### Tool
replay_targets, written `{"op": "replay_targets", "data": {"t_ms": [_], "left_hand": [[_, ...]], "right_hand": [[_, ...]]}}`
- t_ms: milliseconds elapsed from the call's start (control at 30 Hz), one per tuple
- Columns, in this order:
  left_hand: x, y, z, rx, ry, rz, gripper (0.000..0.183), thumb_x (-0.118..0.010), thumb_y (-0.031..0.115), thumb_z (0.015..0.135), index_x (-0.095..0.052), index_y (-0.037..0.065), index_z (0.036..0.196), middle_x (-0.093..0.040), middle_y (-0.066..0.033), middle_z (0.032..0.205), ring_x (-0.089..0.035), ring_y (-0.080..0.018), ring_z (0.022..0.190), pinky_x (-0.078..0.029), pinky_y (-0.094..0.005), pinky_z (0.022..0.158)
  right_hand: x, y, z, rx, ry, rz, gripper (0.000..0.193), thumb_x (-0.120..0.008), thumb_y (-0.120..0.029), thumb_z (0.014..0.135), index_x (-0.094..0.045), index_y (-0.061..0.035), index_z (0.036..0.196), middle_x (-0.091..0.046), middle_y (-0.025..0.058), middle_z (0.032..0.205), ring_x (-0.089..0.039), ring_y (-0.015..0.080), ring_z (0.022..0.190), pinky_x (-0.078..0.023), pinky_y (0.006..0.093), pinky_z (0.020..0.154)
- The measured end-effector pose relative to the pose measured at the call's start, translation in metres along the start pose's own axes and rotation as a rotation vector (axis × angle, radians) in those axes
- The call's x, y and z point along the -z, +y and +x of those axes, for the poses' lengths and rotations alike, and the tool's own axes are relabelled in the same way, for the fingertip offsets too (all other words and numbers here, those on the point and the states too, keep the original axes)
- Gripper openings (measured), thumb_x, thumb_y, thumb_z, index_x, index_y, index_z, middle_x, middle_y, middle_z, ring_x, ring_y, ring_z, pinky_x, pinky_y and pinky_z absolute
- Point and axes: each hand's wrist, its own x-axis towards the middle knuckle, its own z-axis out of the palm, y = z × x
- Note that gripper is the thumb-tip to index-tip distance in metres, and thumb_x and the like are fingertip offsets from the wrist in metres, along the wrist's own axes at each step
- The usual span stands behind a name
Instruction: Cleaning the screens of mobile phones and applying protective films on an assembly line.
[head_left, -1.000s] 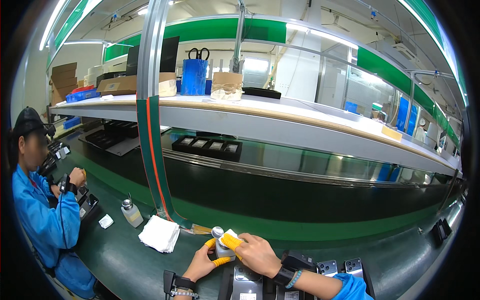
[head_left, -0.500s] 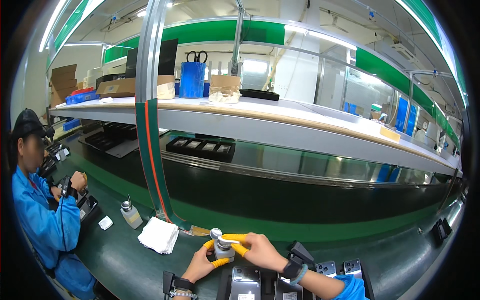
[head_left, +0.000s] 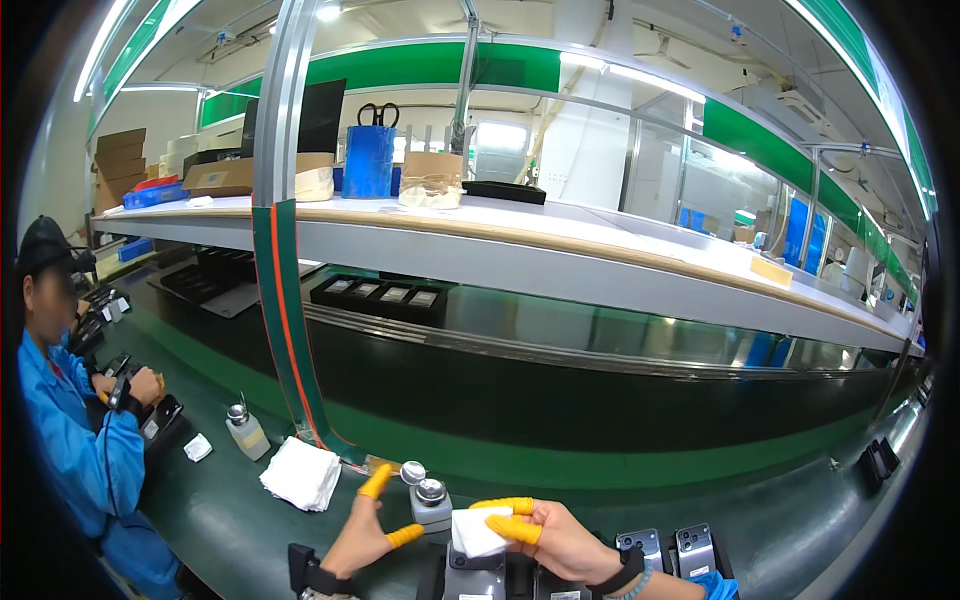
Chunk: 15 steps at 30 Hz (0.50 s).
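My right hand (head_left: 550, 535), with yellow finger cots, pinches a folded white wipe (head_left: 478, 532) over the top of a dark phone (head_left: 474, 578) on the mat. Fingers spread, my left hand (head_left: 372, 535) holds nothing; its cot-covered fingertips are apart, just left of a squat dispenser bottle (head_left: 431, 508). The bottle stands upright, its round metal lid (head_left: 413, 472) flipped open beside the metal top. Another phone (head_left: 562, 585) lies partly hidden under my right hand. Farther right, two phones (head_left: 640, 548) with camera bumps sit in a dark tray.
A stack of white wipes (head_left: 302, 474) and a second dispenser bottle (head_left: 246, 430) are on the left. Beyond them a person in blue (head_left: 85, 440) works at the same bench. A post (head_left: 285, 300) rises ahead, beside a raised shelf (head_left: 600, 255). A black holder (head_left: 878, 462) stands far right.
My right hand has moved the wipe off the bottle's top, down and right over the phone. My left hand has let go of the bottle and moved left, fingers spread.
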Motion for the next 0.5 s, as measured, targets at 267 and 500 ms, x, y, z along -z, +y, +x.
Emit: {"op": "replay_targets", "data": {"t_ms": [267,500], "left_hand": [[-0.034,0.094,-0.038,-0.168,0.052,-0.635,0.028,-0.064,0.015,0.089,-0.061,-0.004,0.108,-0.064,-0.0109,0.106,-0.060,-0.0179,0.097,-0.046,-0.0288,0.086],[-0.049,0.094,-0.043,-0.009,-0.002,-0.656,0.022,-0.066,0.003,0.084,-0.063,-0.005,0.105,-0.066,-0.0082,0.094,-0.062,-0.0126,0.085,-0.050,-0.0252,0.077]], "right_hand": [[-0.021,-0.010,-0.035,0.194,-0.011,-0.150,0.023,-0.065,-0.003,0.084,-0.062,0.0040,0.106,-0.066,0.0080,0.099,-0.062,0.0130,0.090,-0.049,0.0248,0.082],[-0.014,-0.001,-0.030,0.254,0.092,-0.326,0.021,-0.065,-0.007,0.085,-0.064,0.0049,0.102,-0.066,0.0073,0.097,-0.062,0.0119,0.089,-0.049,0.0239,0.082]]}}
